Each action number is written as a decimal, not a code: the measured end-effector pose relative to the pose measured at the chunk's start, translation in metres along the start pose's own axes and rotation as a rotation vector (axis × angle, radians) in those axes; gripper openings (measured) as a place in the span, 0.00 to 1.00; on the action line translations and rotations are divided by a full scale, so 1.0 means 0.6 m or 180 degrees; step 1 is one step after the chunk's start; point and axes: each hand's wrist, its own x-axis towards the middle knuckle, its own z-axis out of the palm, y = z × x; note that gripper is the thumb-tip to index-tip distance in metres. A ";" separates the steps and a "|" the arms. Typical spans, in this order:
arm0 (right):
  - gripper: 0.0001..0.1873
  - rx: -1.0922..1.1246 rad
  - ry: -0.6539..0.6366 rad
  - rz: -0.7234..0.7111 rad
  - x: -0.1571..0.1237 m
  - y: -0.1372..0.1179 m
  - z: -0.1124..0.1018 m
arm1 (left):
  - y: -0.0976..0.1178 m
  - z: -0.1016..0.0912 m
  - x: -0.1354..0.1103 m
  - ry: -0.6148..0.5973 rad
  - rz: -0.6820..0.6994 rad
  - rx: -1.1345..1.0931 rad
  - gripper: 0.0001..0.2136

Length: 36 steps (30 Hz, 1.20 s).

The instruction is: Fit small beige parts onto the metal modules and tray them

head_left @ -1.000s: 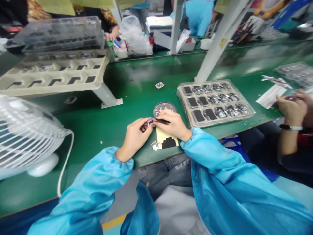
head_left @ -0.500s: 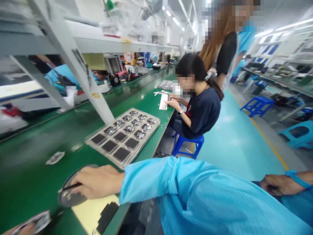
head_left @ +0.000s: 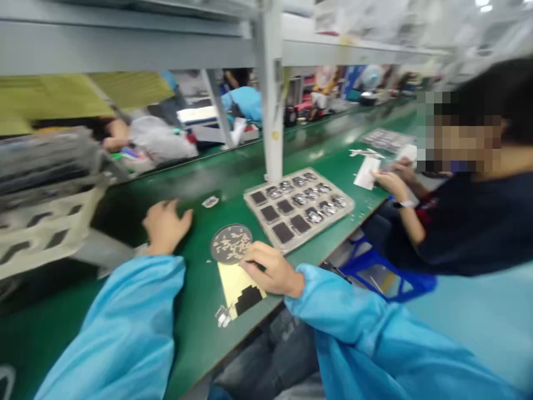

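My left hand (head_left: 166,226) is over the green bench (head_left: 192,339), fingers spread, with nothing seen in it. My right hand (head_left: 270,268) is at the near right edge of a round dish (head_left: 214,256) of small pale pieces. Its fingers are curled together; whatever they hold is too blurred to make out. Yellow paper (head_left: 228,280) with a black stepped patch (head_left: 249,300) lies below the dish, partly under my right hand. A small silvery part (head_left: 223,316) rests by the paper's lower left corner. Another small part (head_left: 210,201) lies behind the dish.
A compartment tray (head_left: 266,230) with dark pads and silvery parts stands right of the dish. Stacked pale trays (head_left: 89,244) are at left. A shelf post (head_left: 272,100) rises behind. A co-worker (head_left: 470,222) sits at right, hands over a white sheet (head_left: 366,172).
The view has swung left. My left hand, earlier at the lower left edge with a small silvery part, is now spread without it. My right hand has drawn back from over the dish.
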 end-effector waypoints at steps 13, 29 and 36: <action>0.10 0.0070 -0.0007 -0.0322 -0.041 -0.004 -0.021 | -0.019 0.096 0.033 -0.0260 -0.0754 -0.0519 0.17; 0.13 0.1066 -0.0634 0.1644 -0.046 0.009 -0.004 | 0.054 -0.049 -0.269 -0.2152 -0.0995 -0.3234 0.14; 0.12 0.0953 -0.0676 0.1596 -0.046 0.008 -0.005 | 0.059 -0.034 -0.283 -0.2147 -0.0659 -0.2486 0.12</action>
